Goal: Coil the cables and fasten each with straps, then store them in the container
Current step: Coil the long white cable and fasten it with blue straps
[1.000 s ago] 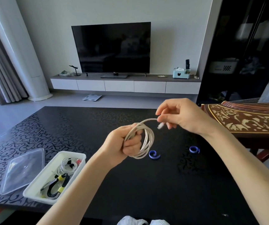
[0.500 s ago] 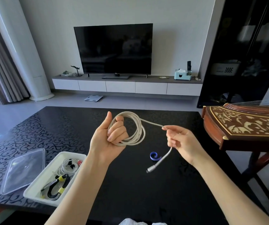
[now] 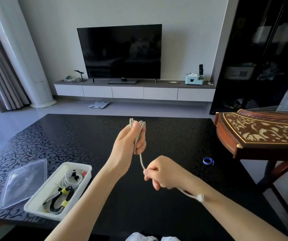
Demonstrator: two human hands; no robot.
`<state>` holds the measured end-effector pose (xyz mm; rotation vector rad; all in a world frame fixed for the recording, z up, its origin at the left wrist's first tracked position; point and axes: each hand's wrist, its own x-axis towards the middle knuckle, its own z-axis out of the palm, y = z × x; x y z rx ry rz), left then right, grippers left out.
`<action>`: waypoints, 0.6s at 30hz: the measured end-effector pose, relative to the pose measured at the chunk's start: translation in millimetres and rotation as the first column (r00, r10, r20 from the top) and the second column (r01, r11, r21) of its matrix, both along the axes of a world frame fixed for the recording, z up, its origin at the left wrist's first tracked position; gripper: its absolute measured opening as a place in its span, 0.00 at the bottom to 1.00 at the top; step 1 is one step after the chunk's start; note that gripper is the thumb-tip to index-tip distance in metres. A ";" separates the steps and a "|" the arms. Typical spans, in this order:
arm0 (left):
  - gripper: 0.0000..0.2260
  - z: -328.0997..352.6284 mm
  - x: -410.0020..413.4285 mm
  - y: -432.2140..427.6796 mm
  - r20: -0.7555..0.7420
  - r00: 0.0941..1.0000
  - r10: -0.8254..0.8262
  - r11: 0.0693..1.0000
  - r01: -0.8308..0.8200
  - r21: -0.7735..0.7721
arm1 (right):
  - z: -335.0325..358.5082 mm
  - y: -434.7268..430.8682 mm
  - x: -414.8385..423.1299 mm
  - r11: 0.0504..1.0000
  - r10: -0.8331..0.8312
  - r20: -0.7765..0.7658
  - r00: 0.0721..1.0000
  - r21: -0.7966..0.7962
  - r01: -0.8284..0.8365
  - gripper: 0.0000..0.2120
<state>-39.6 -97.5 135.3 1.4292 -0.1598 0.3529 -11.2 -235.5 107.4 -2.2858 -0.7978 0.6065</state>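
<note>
A living room is shown around a glossy black table [image 3: 174, 211] patterned with scrolls along its left side. Beyond the table's far edge, a dark television [image 3: 122, 53] is mounted above a low white cabinet [image 3: 127, 92], and a bathroom scale [image 3: 99, 104] is seen on the grey floor. At the table's right edge, a carved wooden stringed instrument [image 3: 261, 133] is set on a stand. Above the table's middle, a pale grey cable [image 3: 141, 162] is gathered into several loops, seen edge-on and gripped by the left hand [image 3: 127, 145], whose thumb is pressed over the top of the bundle. One strand is led down to the right hand [image 3: 162, 173], where it is pinched in curled fingers; the loose tail is trailed past the wrist to a blurred white plug [image 3: 200, 197]. Near the table's left front corner, a white container [image 3: 40, 212] is placed with a clear lid [image 3: 24, 182] just to its left; a white coiled cable [image 3: 72, 178] and a black one bound with yellow straps [image 3: 59, 200] are held inside. A rolled blue strap [image 3: 208, 161] is left towards the table's right side.
</note>
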 end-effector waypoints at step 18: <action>0.14 -12.5 2.3 -11.5 0.076 0.988 0.138 0.912 -0.156 0.379 | 26.7 -26.8 -22.8 0.660 0.287 -0.851 0.440 0.509 0.553 0.15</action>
